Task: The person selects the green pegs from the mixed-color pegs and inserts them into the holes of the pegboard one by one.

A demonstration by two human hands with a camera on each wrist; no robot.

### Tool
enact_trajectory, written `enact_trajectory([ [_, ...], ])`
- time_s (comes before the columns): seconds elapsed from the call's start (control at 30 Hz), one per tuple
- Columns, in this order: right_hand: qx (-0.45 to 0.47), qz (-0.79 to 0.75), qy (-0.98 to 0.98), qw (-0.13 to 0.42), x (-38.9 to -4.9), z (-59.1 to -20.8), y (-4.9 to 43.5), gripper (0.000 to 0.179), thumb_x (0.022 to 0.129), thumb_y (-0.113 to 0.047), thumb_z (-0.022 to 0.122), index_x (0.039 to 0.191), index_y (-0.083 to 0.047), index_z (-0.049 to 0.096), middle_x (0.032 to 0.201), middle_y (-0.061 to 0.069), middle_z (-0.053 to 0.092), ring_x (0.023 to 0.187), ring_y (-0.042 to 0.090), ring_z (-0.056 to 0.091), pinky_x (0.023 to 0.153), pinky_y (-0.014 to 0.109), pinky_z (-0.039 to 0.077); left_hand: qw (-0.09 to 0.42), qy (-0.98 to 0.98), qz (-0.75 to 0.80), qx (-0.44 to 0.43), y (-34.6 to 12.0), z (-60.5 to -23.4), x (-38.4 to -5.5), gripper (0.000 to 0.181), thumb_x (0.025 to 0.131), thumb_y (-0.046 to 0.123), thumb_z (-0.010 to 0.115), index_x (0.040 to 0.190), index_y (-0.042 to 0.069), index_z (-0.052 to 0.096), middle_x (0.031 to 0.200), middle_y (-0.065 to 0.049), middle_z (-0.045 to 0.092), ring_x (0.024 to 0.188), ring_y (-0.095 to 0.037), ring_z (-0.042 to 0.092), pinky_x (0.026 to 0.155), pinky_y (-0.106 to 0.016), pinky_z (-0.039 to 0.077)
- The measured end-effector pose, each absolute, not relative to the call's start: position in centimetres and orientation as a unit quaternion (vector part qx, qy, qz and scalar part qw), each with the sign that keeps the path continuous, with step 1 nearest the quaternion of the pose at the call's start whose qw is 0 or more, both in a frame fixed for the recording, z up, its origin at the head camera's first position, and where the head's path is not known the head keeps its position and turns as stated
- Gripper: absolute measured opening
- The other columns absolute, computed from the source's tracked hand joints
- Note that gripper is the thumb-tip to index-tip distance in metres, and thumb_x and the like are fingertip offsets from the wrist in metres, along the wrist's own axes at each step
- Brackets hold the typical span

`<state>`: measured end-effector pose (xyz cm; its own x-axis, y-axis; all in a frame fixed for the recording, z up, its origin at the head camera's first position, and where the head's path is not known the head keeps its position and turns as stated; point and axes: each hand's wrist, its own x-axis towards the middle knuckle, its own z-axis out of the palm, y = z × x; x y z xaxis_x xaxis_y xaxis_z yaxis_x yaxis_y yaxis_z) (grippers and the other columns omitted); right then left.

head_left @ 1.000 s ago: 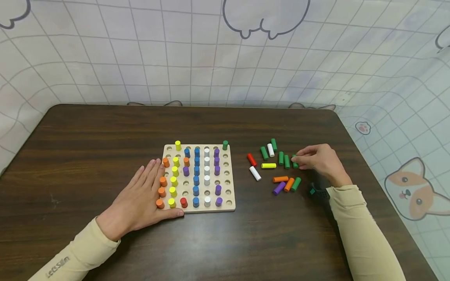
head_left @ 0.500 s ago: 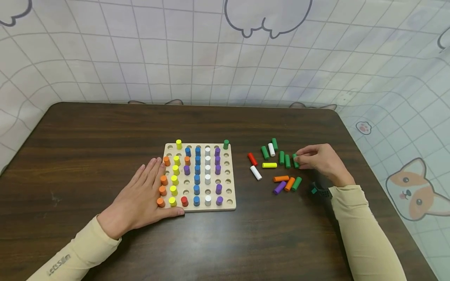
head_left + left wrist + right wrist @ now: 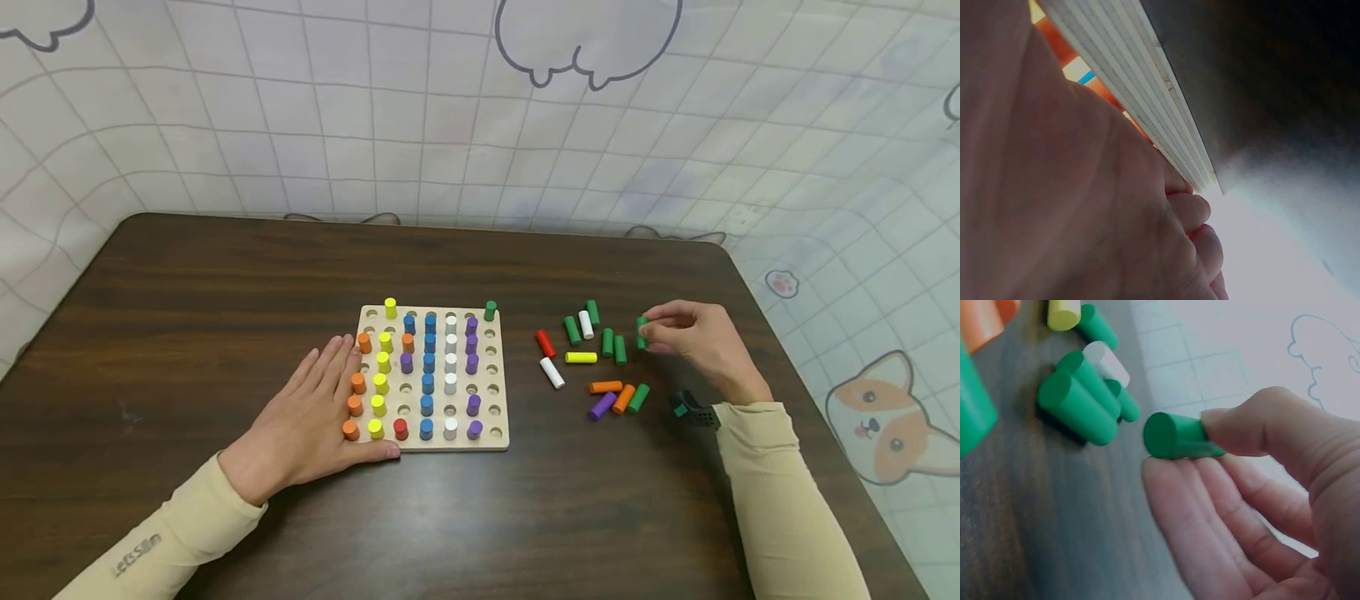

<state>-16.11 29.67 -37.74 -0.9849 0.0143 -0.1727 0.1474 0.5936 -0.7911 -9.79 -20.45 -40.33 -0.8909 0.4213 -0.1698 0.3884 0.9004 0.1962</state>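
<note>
My right hand [image 3: 693, 343] pinches a green peg [image 3: 1175, 435] between thumb and fingertips, at the right side of the loose pegs. In the right wrist view the peg's round end faces the camera. My left hand [image 3: 303, 421] lies with straight fingers along the left edge of the wooden pegboard [image 3: 495, 400], its thumb at the front edge. Upright pegs fill much of the board in columns: orange, yellow, blue, white and purple. A red peg [image 3: 401, 429] stands in the front row and a green peg [image 3: 491, 310] at the back right corner. Several holes of the rightmost column show bare.
Right of the board lie loose pegs: several green ones [image 3: 607, 342], a red one [image 3: 545, 342], a yellow one [image 3: 581, 357], two white, two orange, and a purple one [image 3: 602, 406]. The dark wooden table [image 3: 465, 525] ends at a patterned wall covering [image 3: 375, 125].
My right hand has lifted the green peg and drawn it slightly right, away from the neighbouring green pegs. The left hand stays at the board. The head view has shifted a little.
</note>
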Motion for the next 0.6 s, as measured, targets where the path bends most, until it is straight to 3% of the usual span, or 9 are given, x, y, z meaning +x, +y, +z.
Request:
enact_trajectory([
  [0.2,0.035,-0.451,0.892,0.030,-16.2,-37.4,28.9,0.038,0.096,-0.031,0.075,0.121,-0.004,0.069,0.096,-0.009,0.075,0.092,0.022,0.078,0.085,0.026,0.064,0.102,0.969,0.083,0.209,-20.6,-40.4,-9.8,0.134,0.078,0.095,0.048,0.164,-0.003,0.016,0.174,-0.023,0.014,0.162,-0.042,0.017,0.132,-0.061,0.016],
  [0.6,-0.019,-0.445,0.895,-0.012,-17.4,-36.8,26.9,0.034,0.095,-0.030,0.076,0.120,-0.008,0.070,0.096,-0.011,0.073,0.087,0.013,0.076,0.080,0.022,0.062,0.106,0.969,0.089,0.204,-20.5,-40.1,-9.6,0.132,0.079,0.090,0.055,0.163,-0.004,0.016,0.174,-0.022,0.014,0.163,-0.041,0.015,0.133,-0.059,0.014],
])
